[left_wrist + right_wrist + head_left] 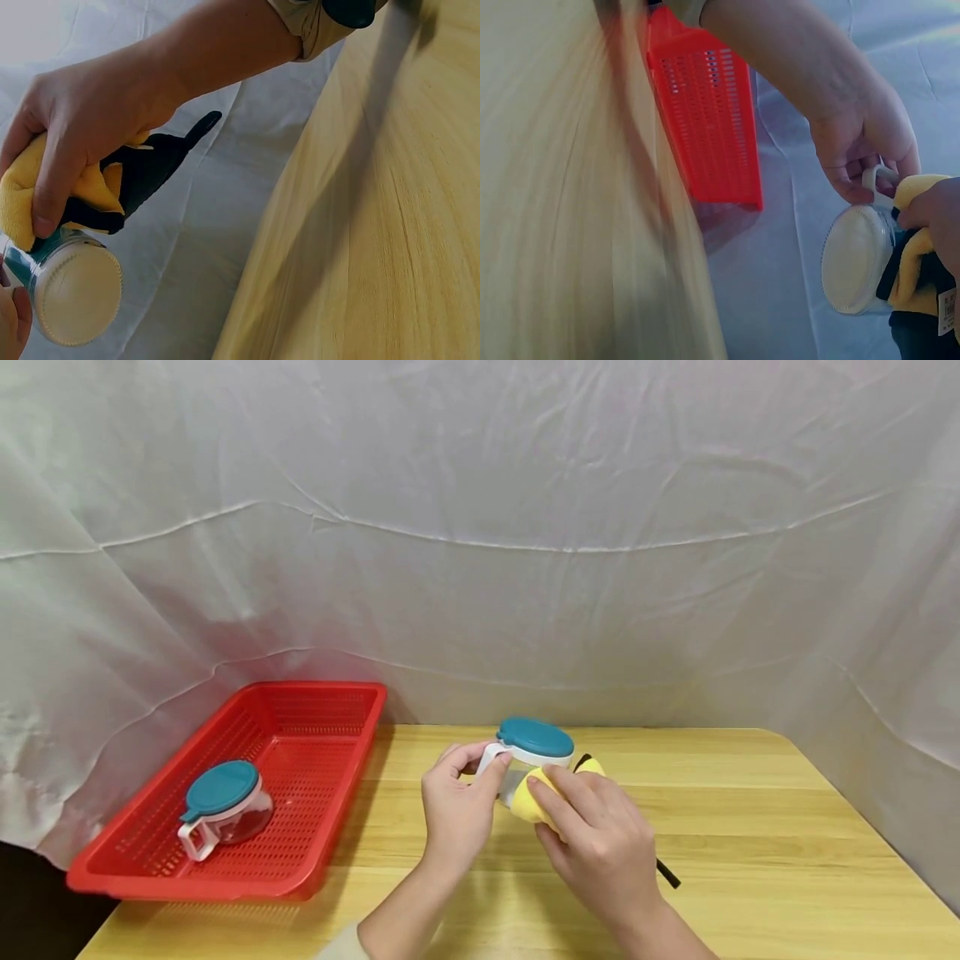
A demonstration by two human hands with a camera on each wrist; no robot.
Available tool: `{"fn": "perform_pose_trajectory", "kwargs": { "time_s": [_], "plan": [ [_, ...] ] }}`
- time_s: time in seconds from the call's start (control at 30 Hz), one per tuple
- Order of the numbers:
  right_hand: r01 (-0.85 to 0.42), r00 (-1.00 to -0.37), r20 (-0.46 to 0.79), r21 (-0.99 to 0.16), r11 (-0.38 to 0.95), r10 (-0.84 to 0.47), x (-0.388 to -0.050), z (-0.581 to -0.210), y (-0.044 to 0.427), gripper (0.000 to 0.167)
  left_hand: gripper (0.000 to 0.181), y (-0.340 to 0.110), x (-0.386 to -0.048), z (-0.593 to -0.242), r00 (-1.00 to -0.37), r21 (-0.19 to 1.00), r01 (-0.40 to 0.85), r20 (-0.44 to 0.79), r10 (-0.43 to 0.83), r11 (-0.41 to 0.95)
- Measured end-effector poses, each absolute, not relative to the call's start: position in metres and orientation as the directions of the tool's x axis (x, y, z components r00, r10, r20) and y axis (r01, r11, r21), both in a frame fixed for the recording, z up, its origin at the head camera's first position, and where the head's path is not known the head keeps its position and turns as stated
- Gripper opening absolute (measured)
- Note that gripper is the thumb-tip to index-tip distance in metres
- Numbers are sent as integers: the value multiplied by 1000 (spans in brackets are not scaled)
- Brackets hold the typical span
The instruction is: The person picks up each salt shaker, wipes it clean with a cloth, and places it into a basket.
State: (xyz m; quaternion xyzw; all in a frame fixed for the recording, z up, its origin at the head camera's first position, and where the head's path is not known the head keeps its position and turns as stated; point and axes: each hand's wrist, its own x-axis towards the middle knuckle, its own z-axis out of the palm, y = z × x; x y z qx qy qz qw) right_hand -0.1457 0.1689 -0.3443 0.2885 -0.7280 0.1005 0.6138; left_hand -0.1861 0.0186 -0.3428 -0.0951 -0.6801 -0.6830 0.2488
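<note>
A clear glass jar with a teal lid [536,737] and a white handle is held up above the table near the middle of the head view. My left hand [459,802] grips the white handle [869,180] from the left side. A yellow and black cloth [529,797] is bunched in my right hand [600,839], which presses it against the jar's side. In the right wrist view the jar's round base [853,260] faces the camera. The cloth covers part of the glass, and a black strip of it [159,169] hangs loose.
On the left stands a red perforated basket [348,768]. Inside it lies a second glass jar [247,818] with a teal lid and white handle, tilted. The wooden table [750,827] extends to the right. A pale cloth backdrop [480,593] rises behind.
</note>
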Motion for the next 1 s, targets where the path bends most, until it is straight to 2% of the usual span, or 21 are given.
{"fn": "perform_pose_trajectory", "kwargs": {
  "time_s": [0.3, 0.57, 0.7, 0.8, 1.0],
  "plan": [
    [-570, -169, 898, 248, 783, -407, -143, -357, 160, 34, 13, 12, -195, -344, -864, 895, 446, 439, -246, 30],
    [-584, -210, 883, 230, 778, -419, -142, -361, 160, 34, 14, 9, -196, -340, -889, 915, 403, 386, -246, -23],
    [-585, -238, 885, 198, 786, -400, -142, -359, 164, 42, 13, 10, -195, -340, -886, 912, 410, 394, -244, -17],
    [-577, -241, 901, 166, 800, -361, -143, -356, 168, 44, 12, 12, -193, -340, -872, 899, 439, 430, -234, 19],
    [-546, -215, 934, 126, 828, -284, -145, -349, 175, 29, 11, 18, -188, -343, -865, 882, 466, 470, -176, 66]
  ]
}}
